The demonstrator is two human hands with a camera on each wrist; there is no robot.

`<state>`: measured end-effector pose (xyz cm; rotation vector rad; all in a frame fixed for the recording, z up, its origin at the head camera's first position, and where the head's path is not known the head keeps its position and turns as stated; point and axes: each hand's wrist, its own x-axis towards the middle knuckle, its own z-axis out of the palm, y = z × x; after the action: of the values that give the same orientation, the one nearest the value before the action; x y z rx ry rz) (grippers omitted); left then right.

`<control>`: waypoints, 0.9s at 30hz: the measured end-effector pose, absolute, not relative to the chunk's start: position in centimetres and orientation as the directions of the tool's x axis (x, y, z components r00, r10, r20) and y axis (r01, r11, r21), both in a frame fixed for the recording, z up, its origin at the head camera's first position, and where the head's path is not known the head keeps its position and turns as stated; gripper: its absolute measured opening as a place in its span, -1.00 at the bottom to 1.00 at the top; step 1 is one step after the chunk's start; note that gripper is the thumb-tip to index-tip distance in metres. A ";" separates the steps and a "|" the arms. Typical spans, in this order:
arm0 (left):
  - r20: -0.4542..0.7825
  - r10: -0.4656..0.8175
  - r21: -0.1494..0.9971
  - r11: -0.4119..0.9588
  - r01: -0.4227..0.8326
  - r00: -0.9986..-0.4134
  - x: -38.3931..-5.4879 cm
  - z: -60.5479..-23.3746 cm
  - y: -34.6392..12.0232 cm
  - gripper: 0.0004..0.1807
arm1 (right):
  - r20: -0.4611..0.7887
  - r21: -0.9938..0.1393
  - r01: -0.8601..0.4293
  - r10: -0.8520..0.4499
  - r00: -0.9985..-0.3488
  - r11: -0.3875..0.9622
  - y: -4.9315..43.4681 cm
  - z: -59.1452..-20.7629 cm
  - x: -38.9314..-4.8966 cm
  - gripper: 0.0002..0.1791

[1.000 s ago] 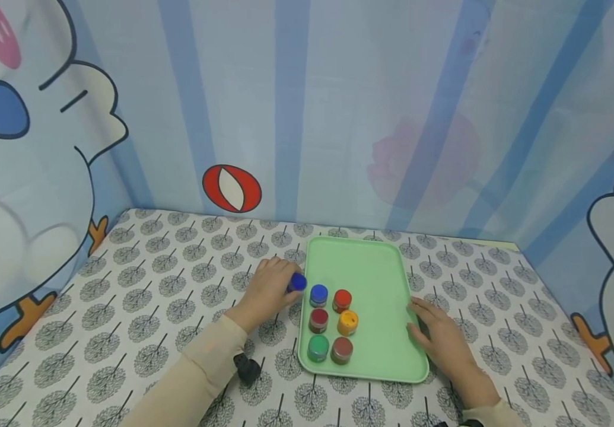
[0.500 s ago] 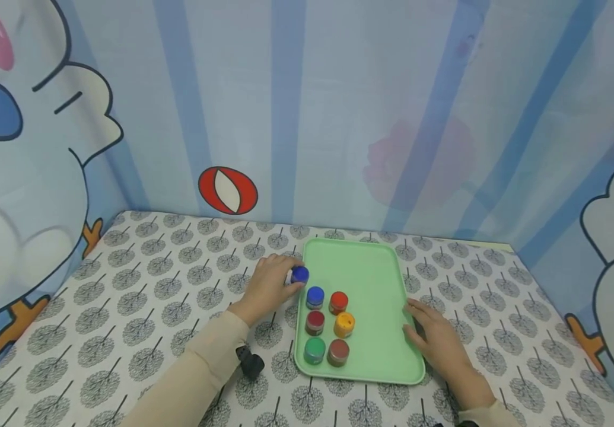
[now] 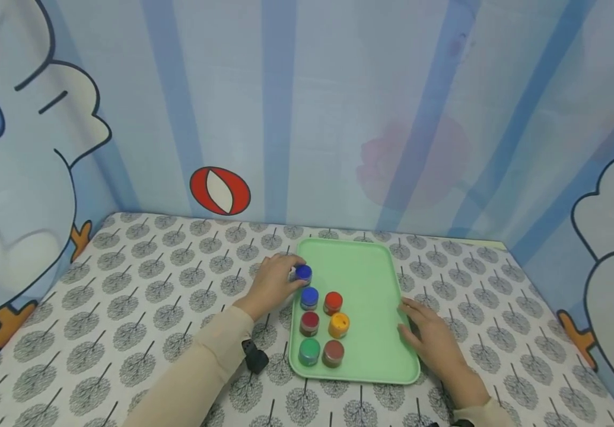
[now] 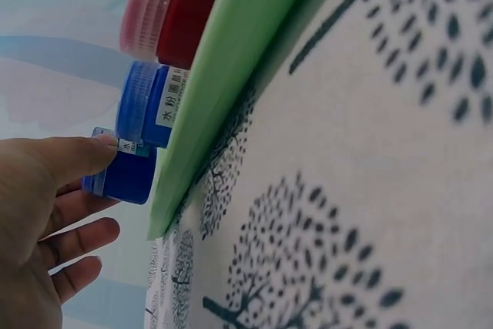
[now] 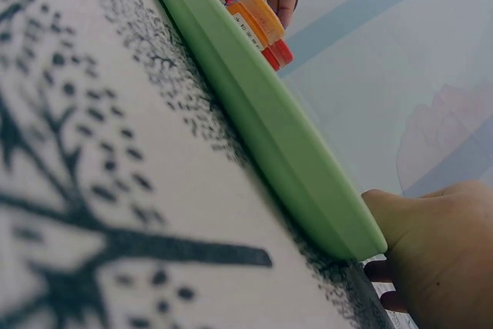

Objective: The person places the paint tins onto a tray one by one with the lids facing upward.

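My left hand [image 3: 271, 284] pinches a dark blue paint jar [image 3: 304, 273] between thumb and fingers, just inside the left rim of a light green tray [image 3: 360, 273]. Seen from the left wrist, this jar [image 4: 129, 175] stands beside another blue jar [image 4: 146, 105] with a white label. On the tray are the blue jar, a red jar [image 3: 333, 302], a dark red jar [image 3: 309, 323], a yellow jar [image 3: 339, 324], a green jar [image 3: 309, 351] and a brownish-red jar [image 3: 333, 353]. Fingers and thumb of my right hand [image 3: 435, 344] touch the tray's right rim, fairly straight.
A white cloth with a tree print [image 3: 178, 296] covers the table. Behind it hangs a blue striped curtain [image 3: 328, 118] with cartoon figures. The jars stand in two columns on the tray's left half; its right half is bare green.
My left hand has carried the dark blue jar from outside the tray's left rim to just inside it, behind the other blue jar. The right hand stays at the tray's right rim.
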<state>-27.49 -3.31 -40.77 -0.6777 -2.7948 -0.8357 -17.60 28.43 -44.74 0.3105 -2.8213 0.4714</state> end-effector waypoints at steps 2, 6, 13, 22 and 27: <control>0.256 0.375 0.483 0.748 0.454 -0.891 -27.6 -40.9 -3.2 -0.56 | 0.289 -0.286 -0.249 -0.164 -0.943 0.925 28.4 -44.7 -17.6 -0.51; 0.239 0.369 0.489 0.753 0.439 -0.898 -27.8 -41.1 -3.0 -0.56 | 0.288 -0.284 -0.242 -0.158 -0.944 0.928 28.3 -44.7 -17.5 -0.51; 0.208 0.376 0.497 0.755 0.429 -0.903 -28.5 -41.4 -2.8 -0.58 | 0.286 -0.283 -0.230 -0.147 -0.947 0.931 28.3 -44.5 -17.4 -0.52; 0.176 0.388 0.513 0.748 0.421 -0.905 -28.9 -41.4 -2.7 -0.57 | 0.295 -0.283 -0.234 -0.148 -0.944 0.930 28.4 -44.8 -17.5 -0.52; 0.159 0.387 0.528 0.744 0.409 -0.908 -29.0 -41.5 -2.6 -0.56 | 0.293 -0.279 -0.232 -0.147 -0.945 0.932 28.5 -44.9 -17.5 -0.52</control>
<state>-29.03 -2.56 -41.46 -0.6612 -2.8973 -0.8915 -17.53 28.52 -44.86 0.2820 -2.8210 0.4549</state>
